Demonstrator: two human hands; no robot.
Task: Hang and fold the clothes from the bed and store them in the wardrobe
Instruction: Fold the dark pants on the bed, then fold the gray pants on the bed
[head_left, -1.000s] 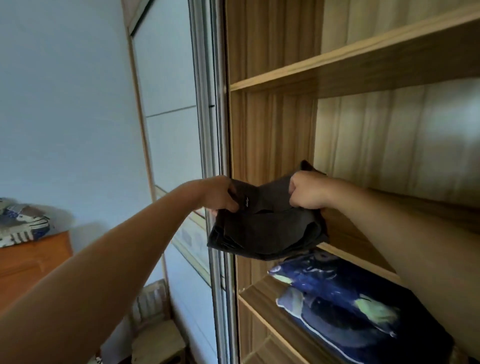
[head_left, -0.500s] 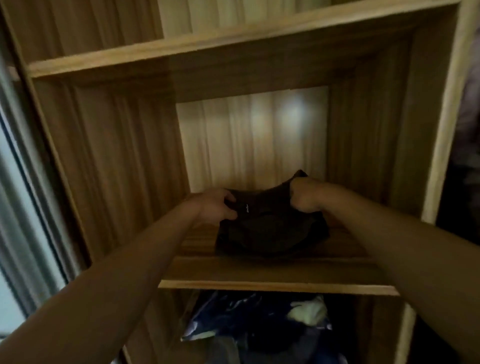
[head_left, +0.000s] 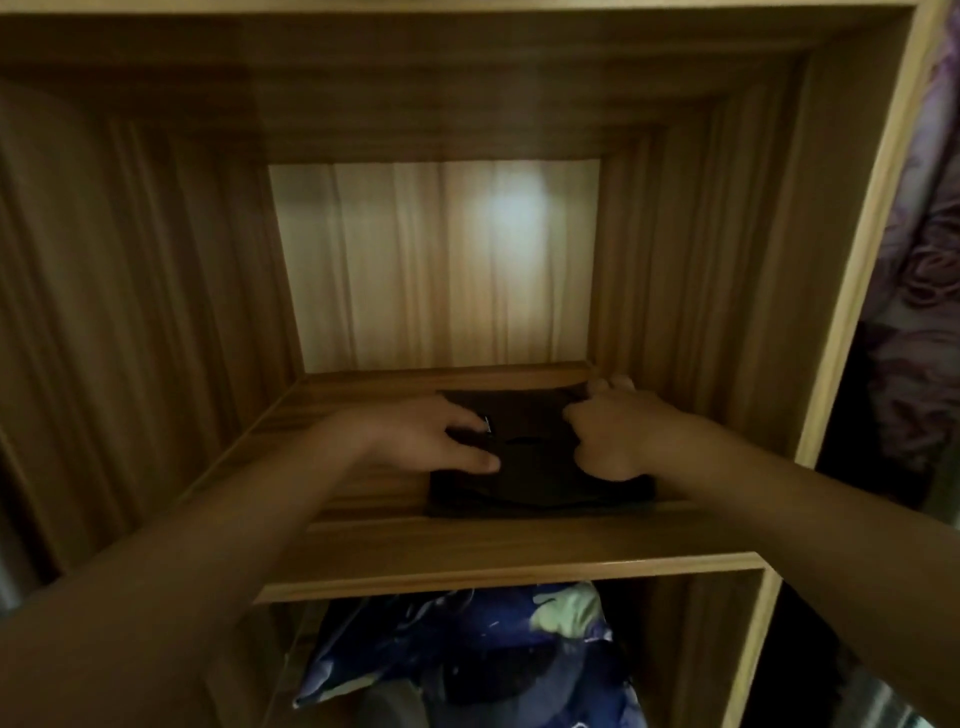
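Head view. Centrally, a folded dark garment (head_left: 530, 467) lies flat on the wooden shelf (head_left: 467, 551) of the wardrobe (head_left: 156, 312), toward the right of the compartment and set back from the shelf's front edge. Left hand (head_left: 431, 436): resting on the garment's left part, fingers nearly straight, thumb spread along the cloth. Right hand (head_left: 618, 431): on the garment's right part, fingers curled over its far right corner, gripping the fabric. Below the shelf, a blue patterned bundle (head_left: 467, 649) occupies the lower compartment. Purple patterned fabric (head_left: 924, 260) shows beyond the right side panel.
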